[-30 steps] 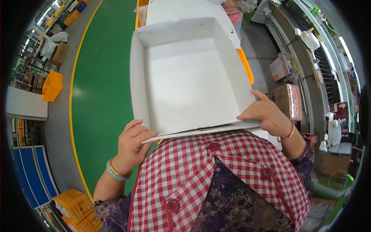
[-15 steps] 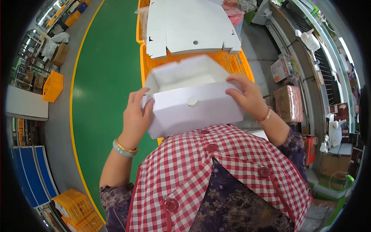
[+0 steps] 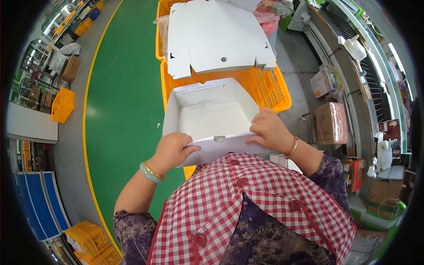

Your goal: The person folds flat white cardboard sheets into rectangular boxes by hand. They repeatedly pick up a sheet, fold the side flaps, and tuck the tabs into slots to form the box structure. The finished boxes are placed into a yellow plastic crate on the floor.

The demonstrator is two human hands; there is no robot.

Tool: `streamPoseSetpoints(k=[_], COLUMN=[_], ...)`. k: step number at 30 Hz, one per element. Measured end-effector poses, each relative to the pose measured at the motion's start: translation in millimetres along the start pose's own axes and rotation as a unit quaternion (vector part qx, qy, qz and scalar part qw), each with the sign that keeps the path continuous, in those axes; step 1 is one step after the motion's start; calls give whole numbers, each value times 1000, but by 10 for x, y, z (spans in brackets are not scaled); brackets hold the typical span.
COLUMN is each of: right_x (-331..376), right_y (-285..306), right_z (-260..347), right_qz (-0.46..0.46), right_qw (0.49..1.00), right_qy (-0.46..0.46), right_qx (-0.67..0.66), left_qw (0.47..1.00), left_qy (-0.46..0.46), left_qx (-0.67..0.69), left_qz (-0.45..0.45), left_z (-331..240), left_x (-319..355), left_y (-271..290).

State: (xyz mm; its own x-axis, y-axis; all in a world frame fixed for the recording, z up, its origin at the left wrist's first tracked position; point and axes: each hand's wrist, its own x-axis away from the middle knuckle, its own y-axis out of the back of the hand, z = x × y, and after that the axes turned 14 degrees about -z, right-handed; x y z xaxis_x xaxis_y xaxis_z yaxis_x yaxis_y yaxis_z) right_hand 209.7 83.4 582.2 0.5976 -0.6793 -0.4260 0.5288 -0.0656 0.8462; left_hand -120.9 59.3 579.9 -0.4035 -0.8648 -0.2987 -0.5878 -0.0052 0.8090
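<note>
Between my two hands I hold an open white cardboard box [image 3: 212,115], tilted so that its bare inside shows. My left hand [image 3: 171,151] grips the near left corner, thumb on the outer front wall and fingers over the rim. At the near right corner my right hand [image 3: 270,130] is closed the same way, thumb against the front. A half-round notch is cut in the middle of the near rim. Just beyond the box lie flat white cardboard blanks [image 3: 221,37] with slots and a round hole, on top of a yellow plastic crate [image 3: 276,90].
A person in pink [image 3: 266,20] stands at the far right of the blanks. Along the right side are a taped carton [image 3: 330,123] and a long machine bench [image 3: 353,57]. Left lies a green floor lane [image 3: 123,97] with a yellow edge line; beyond it stands a yellow crate [image 3: 63,104].
The box has tipped toward me and sits lower, so more of its inside shows. Both hands have moved down with it, the left one also a little to the right.
</note>
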Motion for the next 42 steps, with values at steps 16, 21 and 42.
streamPoseSetpoints(k=[16, 21, 42], right_x=[121, 148, 268], right_y=[193, 439, -1036], right_z=[278, 244, -429], right_qz=[-41, 67, -71], right_qw=[993, 987, 997], right_qy=[-42, -25, 20], right_qx=[-97, -141, 35], left_qw=[998, 996, 985], left_qy=[-32, -58, -21], left_qx=[-27, -54, -92], left_qz=[-45, -40, -147], left_z=[-334, -517, 866], left_x=[460, 594, 647], left_y=[378, 431, -859])
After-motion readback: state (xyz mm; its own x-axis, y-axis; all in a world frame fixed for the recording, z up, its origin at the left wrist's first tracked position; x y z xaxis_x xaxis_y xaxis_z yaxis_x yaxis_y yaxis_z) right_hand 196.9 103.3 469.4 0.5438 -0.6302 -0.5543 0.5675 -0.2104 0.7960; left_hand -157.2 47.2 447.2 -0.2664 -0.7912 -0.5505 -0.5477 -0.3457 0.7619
